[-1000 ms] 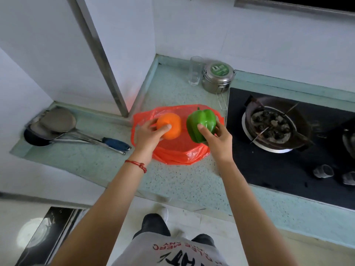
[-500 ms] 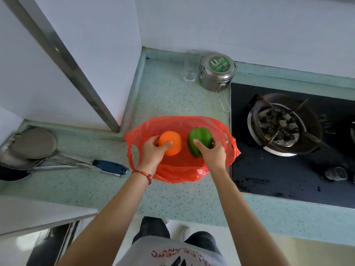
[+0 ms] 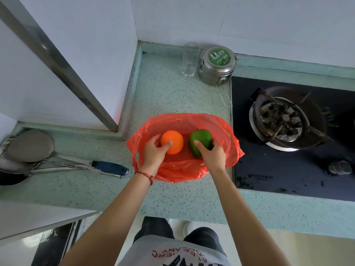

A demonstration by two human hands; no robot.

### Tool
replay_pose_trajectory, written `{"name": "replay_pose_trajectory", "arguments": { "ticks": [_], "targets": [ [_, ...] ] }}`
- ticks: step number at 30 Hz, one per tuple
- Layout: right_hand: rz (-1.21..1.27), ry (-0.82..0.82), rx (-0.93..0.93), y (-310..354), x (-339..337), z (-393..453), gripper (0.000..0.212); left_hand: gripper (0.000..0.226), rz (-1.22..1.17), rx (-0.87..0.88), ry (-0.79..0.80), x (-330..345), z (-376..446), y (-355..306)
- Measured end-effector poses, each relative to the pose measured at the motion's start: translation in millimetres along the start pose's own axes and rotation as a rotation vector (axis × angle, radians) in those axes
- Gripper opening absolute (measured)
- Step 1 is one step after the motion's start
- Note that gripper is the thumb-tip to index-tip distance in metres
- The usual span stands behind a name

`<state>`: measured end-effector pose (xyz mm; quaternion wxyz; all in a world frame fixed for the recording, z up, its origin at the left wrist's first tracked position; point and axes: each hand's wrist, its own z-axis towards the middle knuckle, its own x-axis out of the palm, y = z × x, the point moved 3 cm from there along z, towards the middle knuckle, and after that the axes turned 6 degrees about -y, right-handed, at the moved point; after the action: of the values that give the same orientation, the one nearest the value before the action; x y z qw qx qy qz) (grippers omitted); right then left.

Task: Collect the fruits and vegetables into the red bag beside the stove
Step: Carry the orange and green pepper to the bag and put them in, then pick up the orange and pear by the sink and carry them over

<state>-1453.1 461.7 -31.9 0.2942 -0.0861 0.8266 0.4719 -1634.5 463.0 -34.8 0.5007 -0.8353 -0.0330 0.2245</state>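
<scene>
The red bag (image 3: 226, 150) lies open on the speckled tabletop (image 3: 172, 96), its right edge lapping onto the black stove (image 3: 288, 173), and its mouth is spread wide enough to take both hands at once. Inside that mouth the left hand (image 3: 153, 153) curls its grip around an orange (image 3: 172, 139), thumb across the near side, while the right hand (image 3: 212, 155) curls its grip around a green pepper (image 3: 201, 142). Both pieces sit low within the bag's walls; whether they already touch the bottom film I cannot tell. Holding one item in each hand looks like a way to load two things in a single trip, and keeping them side by side and apart should let each settle without knocking the other. The thin plastic has no stiffness, so the hands probably help keep the opening spread as they go in. Apart from these two, no other produce shows in the bag, and none is visible elsewhere on the tabletop. At the back a clear glass (image 3: 189, 58) stands just beside a lidded steel tin (image 3: 217, 66); what the tin holds is hidden. To the left, ladles (image 3: 28, 146) and a blue-handled tool (image 3: 109, 167) lie well apart from the bag.
</scene>
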Motion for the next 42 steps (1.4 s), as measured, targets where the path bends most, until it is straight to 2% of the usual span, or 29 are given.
{"name": "replay_pose_trajectory", "arguments": {
  "ticks": [3,7,10,16,21,26,30,37,42],
  "targets": [
    [0.027,-0.016,-0.027,2,-3,-6,0.058,0.055,-0.041,0.0,-0.008,-6,-5,-3],
    [0.059,-0.067,-0.083,8,-10,-20,0.064,0.047,-0.14,0.021,-0.009,-13,-12,-10],
    [0.129,-0.095,-0.117,13,-21,-35,0.058,0.041,-0.175,0.062,-0.005,-15,-20,-15],
    [0.237,-0.131,-0.163,-2,-45,-60,0.047,0.033,-0.149,0.187,0.094,-2,-44,-26],
    [0.26,-0.226,-0.146,-35,-81,-77,0.04,0.034,-0.065,0.299,0.23,24,-80,-30],
    [0.098,-0.319,-0.153,-86,-126,-100,0.047,0.036,0.104,0.497,0.34,64,-129,-30],
    [-0.091,-0.431,-0.137,-139,-166,-124,0.05,0.037,0.333,0.786,0.422,99,-178,-23],
    [-0.226,-0.617,0.022,-229,-234,-181,0.052,0.057,0.665,1.13,0.633,163,-260,-2],
    [-0.26,-0.779,0.189,-286,-264,-226,0.049,0.057,0.844,1.403,0.818,209,-314,7]
  ]
}}
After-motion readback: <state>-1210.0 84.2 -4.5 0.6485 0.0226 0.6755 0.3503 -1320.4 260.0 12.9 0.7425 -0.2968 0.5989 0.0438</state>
